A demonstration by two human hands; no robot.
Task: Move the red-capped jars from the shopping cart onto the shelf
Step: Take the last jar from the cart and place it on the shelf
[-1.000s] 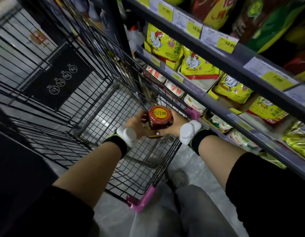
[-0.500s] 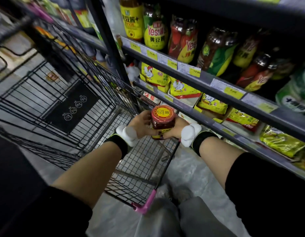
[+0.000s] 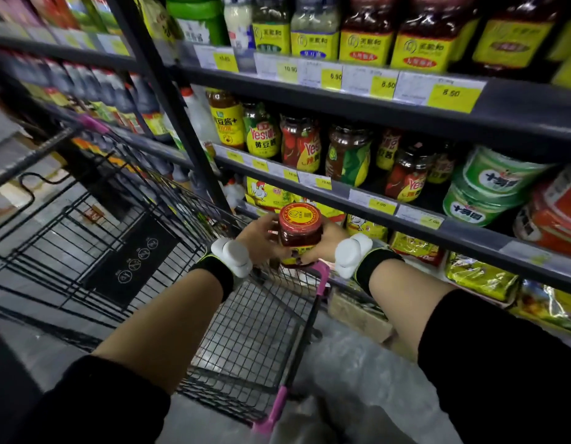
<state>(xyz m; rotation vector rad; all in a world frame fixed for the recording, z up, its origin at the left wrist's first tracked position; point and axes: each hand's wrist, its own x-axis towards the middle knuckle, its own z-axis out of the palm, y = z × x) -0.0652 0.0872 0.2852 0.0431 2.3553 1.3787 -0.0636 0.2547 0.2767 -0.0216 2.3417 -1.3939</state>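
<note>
Red-capped jar (image 3: 299, 233), yellow-ringed lid, dark red contents, yellow label

The jar (image 3: 299, 233) only shows its red cap and upper glass; the lower label is mostly covered by the fingers of the left hand (image 3: 260, 240) and right hand (image 3: 322, 243). Both palms are hidden from here. The small print on the shelf (image 3: 406, 219) price tags is too blurry to read, at 9 o'clock the dark bottles (image 3: 95, 88) are smeared, and the cart (image 3: 245, 331) front runs off the left edge.
</note>
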